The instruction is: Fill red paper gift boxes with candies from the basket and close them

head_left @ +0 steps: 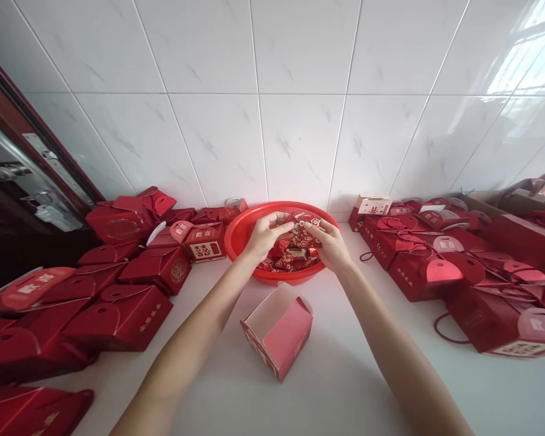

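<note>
Both hands are over a red plastic basket (237, 233) with perforated sides, which holds several wrapped candies (295, 257). My left hand (269, 235) has its thumb and fingers closed on one edge of a red patterned candy packet (307, 229). On the other side, my right hand (330, 243) pinches the same packet, so it spans the gap between the hands. Part of it is hidden by the fingers. Nearer to me, between my forearms, an open red gift box (285, 339) stands on the white table, with its pale inside showing.
Closed red gift boxes (120, 318) crowd the left side of the white table (336, 387). More boxes (420, 269) with rope handles line the right. Tiled wall (300, 139) rises behind the basket, and a dark door (22, 175) with a metal handle is at left.
</note>
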The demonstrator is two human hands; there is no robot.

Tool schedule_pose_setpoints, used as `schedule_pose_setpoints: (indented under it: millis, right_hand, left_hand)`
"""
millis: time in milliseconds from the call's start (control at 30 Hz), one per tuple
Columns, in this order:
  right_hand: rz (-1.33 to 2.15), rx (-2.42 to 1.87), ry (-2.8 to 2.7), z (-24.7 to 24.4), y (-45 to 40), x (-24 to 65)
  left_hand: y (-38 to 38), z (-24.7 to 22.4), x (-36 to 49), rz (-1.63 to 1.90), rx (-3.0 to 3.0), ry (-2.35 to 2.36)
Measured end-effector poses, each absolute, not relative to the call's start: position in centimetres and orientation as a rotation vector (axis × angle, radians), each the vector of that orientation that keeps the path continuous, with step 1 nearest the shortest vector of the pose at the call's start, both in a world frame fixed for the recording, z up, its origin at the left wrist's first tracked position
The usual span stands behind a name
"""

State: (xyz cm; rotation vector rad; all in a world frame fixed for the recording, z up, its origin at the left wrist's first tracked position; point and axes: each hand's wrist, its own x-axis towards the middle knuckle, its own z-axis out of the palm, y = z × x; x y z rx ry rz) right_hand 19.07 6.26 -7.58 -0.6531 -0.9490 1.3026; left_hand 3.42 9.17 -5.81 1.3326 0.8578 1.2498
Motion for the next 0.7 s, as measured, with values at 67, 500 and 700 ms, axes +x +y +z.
schedule_pose_setpoints:
  millis: [67,500,700]
  right_hand:
    - [1.311,-0.67,-0.953,-7.6,6.3,19.1]
    - [1.217,-0.706,-1.028,-8.4,6.6,19.0]
    - [1.137,-0.64,-0.705,-8.1,7.1,19.1]
  left_hand:
    - [9.3,-5.8,3.3,1.235,1.339,0.838]
    - [10.7,-4.6,2.0,1.013,1.494,0.804]
    - [11.8,-4.4,1.8,0.693,1.995,1.001]
